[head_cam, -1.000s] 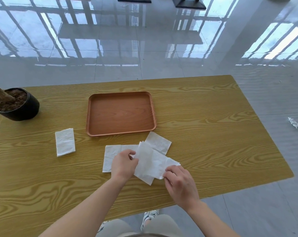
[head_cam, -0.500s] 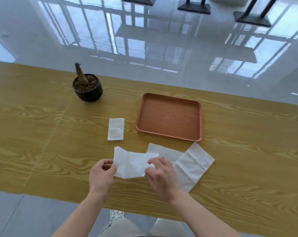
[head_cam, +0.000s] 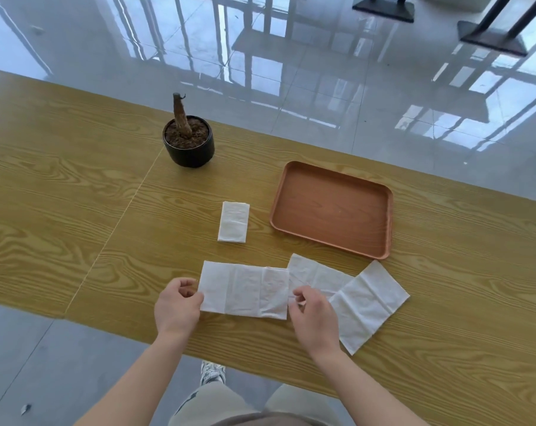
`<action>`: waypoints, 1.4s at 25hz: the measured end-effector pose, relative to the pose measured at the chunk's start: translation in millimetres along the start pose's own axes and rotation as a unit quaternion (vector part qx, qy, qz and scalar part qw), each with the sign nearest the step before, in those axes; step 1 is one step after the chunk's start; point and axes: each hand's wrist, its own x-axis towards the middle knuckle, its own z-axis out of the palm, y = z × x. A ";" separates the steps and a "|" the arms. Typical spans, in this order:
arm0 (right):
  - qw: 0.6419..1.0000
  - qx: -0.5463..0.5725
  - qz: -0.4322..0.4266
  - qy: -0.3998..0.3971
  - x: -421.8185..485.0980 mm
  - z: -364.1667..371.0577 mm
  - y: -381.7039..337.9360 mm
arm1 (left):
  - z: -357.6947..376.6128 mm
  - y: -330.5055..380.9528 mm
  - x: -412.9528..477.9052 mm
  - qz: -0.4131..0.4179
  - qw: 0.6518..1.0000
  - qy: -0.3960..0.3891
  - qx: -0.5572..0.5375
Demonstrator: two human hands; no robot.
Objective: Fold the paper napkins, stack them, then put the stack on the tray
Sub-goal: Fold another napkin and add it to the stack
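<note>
Napkin (head_cam: 245, 290) between both hands (flat)

**Paper, wood grain and gloss**

The napkins (head_cam: 245, 292) are thin white paper, matt, softly creased and faintly embossed. The table (head_cam: 76, 192) shows yellow wood grain with a smooth, low sheen. The tray (head_cam: 331, 209) is reddish-brown, smooth, satin. The pot (head_cam: 189, 149) is glossy black, holding coarse soil. The floor (head_cam: 291, 72) is mirror-glossy tile.

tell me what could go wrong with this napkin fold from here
The napkin is pinched only at its two ends by the left hand and right hand, so the thin paper could tear or fold crooked. Its right edge overlaps another unfolded napkin, which might get dragged along.
</note>
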 end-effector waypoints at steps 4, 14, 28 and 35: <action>0.998 -0.002 0.052 -0.027 -2.0 0.8 -3.0 | 7.0 2.4 -16.1 0.213 0.962 0.012 0.170; 0.904 0.280 0.304 -0.110 9.0 6.5 -22.0 | 61.4 3.2 -63.9 0.389 0.836 -0.116 0.369; 0.980 0.004 -0.077 -0.183 32.7 -4.9 -20.7 | 48.5 -6.3 -66.1 0.252 0.963 -0.064 0.067; 0.971 0.052 -0.091 -0.215 43.2 14.8 -37.2 | 27.6 -14.0 -62.2 0.122 0.992 -0.014 -0.042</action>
